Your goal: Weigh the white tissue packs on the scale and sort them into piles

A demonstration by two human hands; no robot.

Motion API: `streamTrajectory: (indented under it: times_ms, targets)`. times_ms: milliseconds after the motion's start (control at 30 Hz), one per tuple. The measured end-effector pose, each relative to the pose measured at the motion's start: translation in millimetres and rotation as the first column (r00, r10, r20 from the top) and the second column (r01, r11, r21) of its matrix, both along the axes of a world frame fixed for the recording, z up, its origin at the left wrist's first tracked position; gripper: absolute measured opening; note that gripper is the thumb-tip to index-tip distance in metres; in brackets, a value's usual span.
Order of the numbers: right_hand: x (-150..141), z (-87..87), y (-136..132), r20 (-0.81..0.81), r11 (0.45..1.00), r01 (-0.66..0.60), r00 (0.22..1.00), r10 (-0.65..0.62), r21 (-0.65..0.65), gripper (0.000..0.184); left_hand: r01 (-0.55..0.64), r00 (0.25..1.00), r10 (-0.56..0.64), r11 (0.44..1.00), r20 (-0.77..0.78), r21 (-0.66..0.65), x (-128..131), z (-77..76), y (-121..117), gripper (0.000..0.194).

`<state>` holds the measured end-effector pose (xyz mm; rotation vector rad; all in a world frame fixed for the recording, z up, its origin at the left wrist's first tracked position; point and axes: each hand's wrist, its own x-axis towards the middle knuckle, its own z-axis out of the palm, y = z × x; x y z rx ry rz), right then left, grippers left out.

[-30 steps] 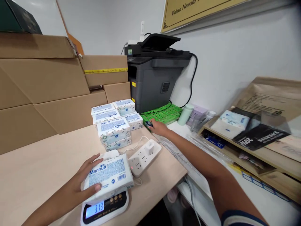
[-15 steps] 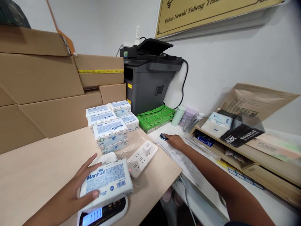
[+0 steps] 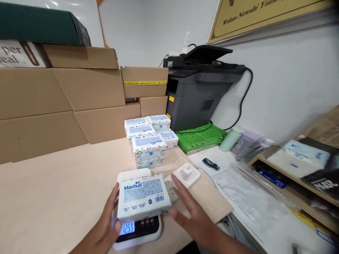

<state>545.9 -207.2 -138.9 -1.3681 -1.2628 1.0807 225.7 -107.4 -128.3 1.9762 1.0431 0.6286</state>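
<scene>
A white Manhua tissue pack (image 3: 143, 197) rests on a small white digital scale (image 3: 137, 231) whose lit display reads 1259. My left hand (image 3: 107, 225) cups the pack's left side, thumb at its lower corner. My right hand (image 3: 189, 208) sits at the pack's right side with fingers stretched out, thumb touching its lower right edge. Behind stands a stack of several more tissue packs (image 3: 148, 141).
A white power strip with a plugged adapter (image 3: 185, 174) lies right of the scale. A small dark object (image 3: 211, 163) lies on papers. Cardboard boxes (image 3: 66, 95) line the back left, a printer (image 3: 203, 84) and green tray (image 3: 202, 137) stand behind. Wooden shelf (image 3: 299, 176) at right.
My right hand left the small dark object on the papers and came back to the pack's right side. The view shifted left; the scale reading changed to 1259.
</scene>
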Motion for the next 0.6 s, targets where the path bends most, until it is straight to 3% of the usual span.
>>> streamTrajectory:
  times_ms: [67, 133, 267, 333, 433, 533, 600]
  targets:
    - [-24, -2.2, 2, -0.089, 0.988, -0.156, 0.984, 0.155, -0.011, 0.111, 0.033, 0.998, -0.034, 0.999, 0.054, 0.02, 8, 4.3, -17, 0.096]
    - [-30, 4.8, 8, -0.124, 0.977, -0.205, 0.97, 0.211, 0.055, 0.11, 0.055, 0.995, -0.061, 0.995, 0.079, 0.081, 17, 11.1, -30, 0.103]
    - [-5, 36.3, 19, -0.199, 0.99, 0.006, 0.98, 0.023, 0.144, 0.104, 0.085, 0.991, -0.099, 0.984, 0.087, 0.155, 46, 29.5, -30, 0.115]
    - [19, 56.1, 24, -0.215, 0.963, 0.177, 0.968, -0.133, 0.204, 0.104, 0.17, 0.978, -0.194, 0.952, 0.074, 0.254, 75, 42.5, -14, 0.126]
    - [67, 88.0, 42, -0.179, 0.864, 0.387, 0.921, -0.346, 0.323, 0.103, 0.356, 0.923, -0.385, 0.859, 0.007, 0.368, 138, 75.4, 26, 0.135]
    - [116, 117.6, 84, -0.109, 0.767, 0.453, 0.883, -0.457, 0.455, 0.095, 0.455, 0.866, -0.498, 0.825, 0.048, 0.336, 208, 120.9, 77, 0.12]
    - [142, 131.1, 123, -0.045, 0.728, 0.433, 0.873, -0.486, 0.531, 0.092, 0.367, 0.875, -0.449, 0.86, 0.184, 0.354, 247, 147.1, 113, 0.09]
